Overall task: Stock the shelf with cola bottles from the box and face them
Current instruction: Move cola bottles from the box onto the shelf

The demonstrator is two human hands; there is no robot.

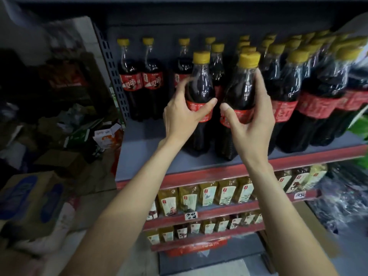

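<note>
Both bare forearms reached up from the bottom edge, and each hand had a bottle! Left hand (180, 114) curled around the left front bottle (200, 92) at its red label, thumb across the front, fingers blurred behind. Right hand (252, 114) gripped the right front bottle (242, 96), thumb on the label, fingers up the shoulder. Those two stood at the front of the grey shelf (143, 156), just behind its red lip (219, 169), nearly touching each other.

Open room lay to the left: bare grey board ran back to two bottles at the rear left (141, 80), upright, labels facing out, beside the perforated grey upright (112, 72). To the right, shrink-wrapped bottles (310, 92) crowded in glossy rows, too blurred to count. All were clear smooth plastic, dark cola, yellow ribbed caps.

Below, two red-edged shelves held yellowish bottles (207, 194) with pale labels. Off left, cardboard boxes (33, 204) sat among loose clutter, soft and dim.
</note>
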